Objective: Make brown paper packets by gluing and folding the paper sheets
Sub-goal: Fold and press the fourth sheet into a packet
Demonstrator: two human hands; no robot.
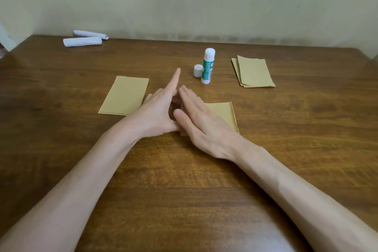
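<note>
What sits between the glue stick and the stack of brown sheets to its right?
Nothing: the head view shows only bare table between the glue stick and the stack of brown sheets.

Sheet: left half, perhaps folded, unseen

A dark brown wooden surface carries a flat brown paper packet, a brown paper sheet, a stack of brown sheets, an upright green-and-white glue stick just beside a white cap, and two white paper rolls.
</note>
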